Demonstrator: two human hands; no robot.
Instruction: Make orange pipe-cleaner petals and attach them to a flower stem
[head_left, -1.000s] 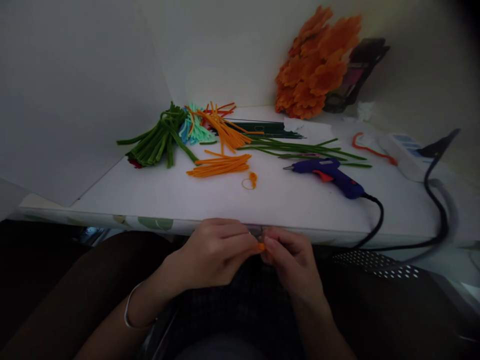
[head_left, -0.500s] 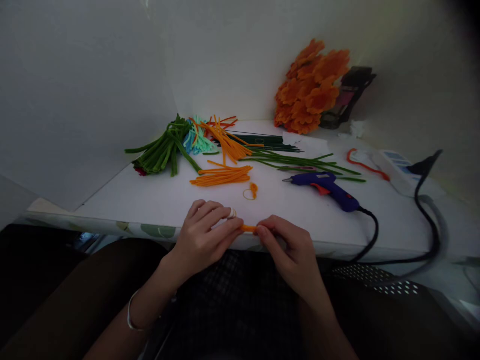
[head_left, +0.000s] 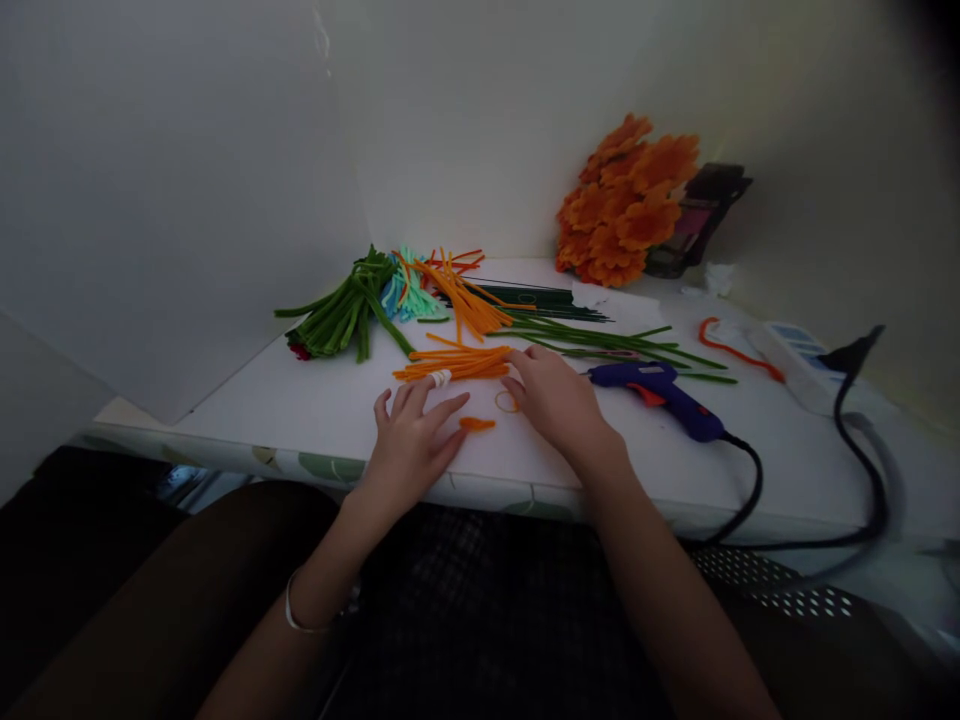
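My left hand (head_left: pixel 411 442) is open above the table near its front edge, fingers spread, with white wrapping on one finger. Just off its fingertips lies a short folded orange pipe cleaner piece (head_left: pixel 477 424). My right hand (head_left: pixel 556 398) reaches over the table, index finger at the right end of a pile of orange pipe cleaners (head_left: pixel 454 363) and thumb held apart below. A thin yellow ring (head_left: pixel 506 401) lies by the right thumb; the small orange piece seen beside it before is mostly hidden by that hand.
A blue glue gun (head_left: pixel 660 393) with a black cord lies right of my right hand. Behind are green pipe cleaners (head_left: pixel 592 337), a green bundle (head_left: pixel 341 310), a turquoise bundle (head_left: pixel 411 290) and more orange ones (head_left: pixel 466 298). Orange flowers (head_left: pixel 626 210) stand at the back.
Both hands have let go of the orange piece, which now lies on the table. My right hand has moved forward to the orange pile; the left has opened and moved slightly forward.
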